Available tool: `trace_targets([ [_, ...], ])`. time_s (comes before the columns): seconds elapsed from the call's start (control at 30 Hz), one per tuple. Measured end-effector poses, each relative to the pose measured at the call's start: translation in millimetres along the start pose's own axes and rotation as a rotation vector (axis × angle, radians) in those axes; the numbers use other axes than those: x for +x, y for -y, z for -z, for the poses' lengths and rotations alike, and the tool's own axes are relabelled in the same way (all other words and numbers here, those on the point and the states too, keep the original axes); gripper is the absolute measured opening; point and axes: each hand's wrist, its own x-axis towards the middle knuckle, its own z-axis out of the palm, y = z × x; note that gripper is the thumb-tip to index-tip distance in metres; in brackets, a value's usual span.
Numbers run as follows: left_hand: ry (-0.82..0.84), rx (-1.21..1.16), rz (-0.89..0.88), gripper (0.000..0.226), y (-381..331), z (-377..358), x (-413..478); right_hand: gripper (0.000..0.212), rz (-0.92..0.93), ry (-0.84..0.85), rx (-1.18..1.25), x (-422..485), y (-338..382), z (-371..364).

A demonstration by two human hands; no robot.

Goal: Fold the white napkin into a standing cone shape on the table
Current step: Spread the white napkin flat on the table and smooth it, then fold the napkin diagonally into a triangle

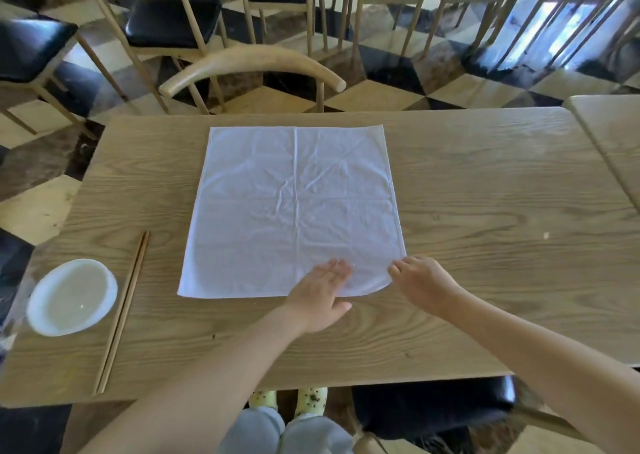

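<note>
A white square napkin [294, 207] lies flat and unfolded on the wooden table [485, 193], with faint crease lines across it. My left hand [320, 294] rests palm down with fingers together on the napkin's near edge, right of its middle. My right hand [420, 280] is at the napkin's near right corner, fingers curled and touching that corner. Whether the corner is pinched between the fingers is hidden by the hand.
A white bowl [71, 297] sits at the table's near left, with a pair of wooden chopsticks [123, 309] lying beside it. A second table [613, 134] abuts on the right. Wooden chairs with black seats [173, 20] stand beyond the far edge.
</note>
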Motion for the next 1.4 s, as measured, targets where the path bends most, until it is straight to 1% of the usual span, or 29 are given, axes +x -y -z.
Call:
trace_targets([
  [0.03, -0.014, -0.079, 0.017, 0.067, -8, -1, 5, 0.023, -0.043, 0.041, 0.041, 8, -2, 13],
  [0.1, -0.079, -0.185, 0.104, 0.056, -19, 1, 13, 0.011, -0.110, 0.068, 0.142, 25, -4, 36],
  [0.13, -0.129, -0.197, 0.136, 0.045, -23, 4, 17, 0.016, -0.141, 0.092, 0.209, 34, -6, 47],
  [0.17, -0.175, -0.213, 0.159, 0.028, -27, 9, 21, 0.021, -0.157, 0.110, 0.277, 44, -9, 56],
  [0.2, -0.204, -0.268, 0.188, 0.016, -29, 14, 26, 0.023, -0.163, 0.148, 0.338, 52, -12, 67],
  [0.27, -0.259, -0.432, 0.278, 0.026, -30, 27, 34, 0.023, -0.142, 0.176, 0.420, 70, -16, 89],
  [0.37, -0.431, -0.611, 0.469, 0.036, -21, 51, 44, 0.022, -0.121, 0.168, 0.517, 102, -24, 117],
  [0.43, -0.484, -0.741, 0.532, 0.033, -5, 68, 47, 0.022, -0.126, 0.147, 0.582, 127, -29, 129],
  [0.53, -0.502, -0.895, 0.532, 0.027, 31, 94, 45, 0.025, -0.122, 0.112, 0.646, 168, -30, 144],
  [0.6, -0.553, -0.908, 0.529, 0.028, 59, 111, 45, 0.024, -0.125, 0.075, 0.700, 198, -26, 152],
  [0.7, -0.644, -0.966, 0.556, 0.019, 102, 134, 48, 0.022, -0.143, -0.001, 0.768, 245, -18, 160],
  [0.77, -0.670, -1.000, 0.578, 0.015, 131, 149, 52, 0.019, -0.175, -0.061, 0.846, 277, -11, 161],
  [0.87, -0.682, -1.049, 0.611, 0.013, 173, 169, 60, 0.020, -0.246, -0.122, 0.923, 324, 2, 161],
  [0.97, -0.677, -1.092, 0.642, 0.016, 212, 183, 70, 0.026, -0.260, -0.138, 0.901, 366, 15, 158],
  [1.07, -0.671, -1.107, 0.656, 0.007, 238, 197, 76, 0.017, -0.284, -0.179, 0.894, 402, 24, 157],
  [1.1, -0.672, -1.106, 0.659, 0.011, 246, 200, 78, 0.015, -0.291, -0.187, 0.908, 412, 26, 156],
  [1.17, -0.661, -1.101, 0.677, 0.020, 262, 200, 85, 0.014, -0.298, -0.184, 0.932, 430, 31, 152],
  [1.2, -0.650, -1.093, 0.693, 0.019, 269, 199, 87, 0.014, -0.297, -0.173, 0.933, 438, 33, 150],
  [1.27, -0.639, -1.082, 0.725, 0.008, 282, 195, 92, 0.015, -0.296, -0.137, 0.919, 453, 37, 143],
  [1.3, -0.642, -1.072, 0.736, 0.008, 288, 193, 94, 0.016, -0.297, -0.116, 0.909, 460, 39, 139],
  [1.4, -0.639, -0.976, 0.767, 0.019, 307, 186, 100, 0.016, -0.301, -0.078, 0.895, 476, 44, 125],
])
